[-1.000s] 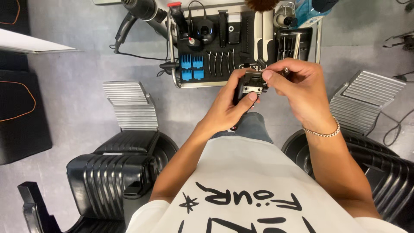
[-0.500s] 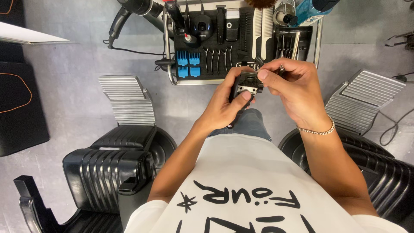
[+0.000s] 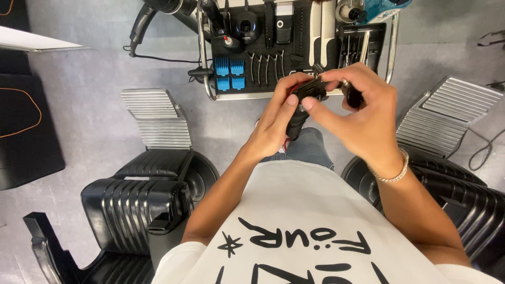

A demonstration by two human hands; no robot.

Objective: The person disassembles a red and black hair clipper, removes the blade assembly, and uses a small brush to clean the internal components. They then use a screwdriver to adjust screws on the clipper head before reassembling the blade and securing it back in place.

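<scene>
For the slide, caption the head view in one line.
Two hands, left hand and right hand, hold a black hair clipper above a barber's tool tray, between two black chairs.

Your hands (image 3: 363,121) hemmed in ahead by the crowded tool tray (image 3: 210,79), black chairs (image 3: 142,210) low on both sides, ribbed footrests (image 3: 152,118) flanking you, open grey floor (image 3: 89,89) to your left, cable (image 3: 158,59) trailing across it.

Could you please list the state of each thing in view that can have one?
Black hair clipper: held upright in the left hand.
Right hand: fingertips pinching the clipper's head.
Blue comb guards: lying in the tool tray.
Black barber chair: unoccupied.
</scene>
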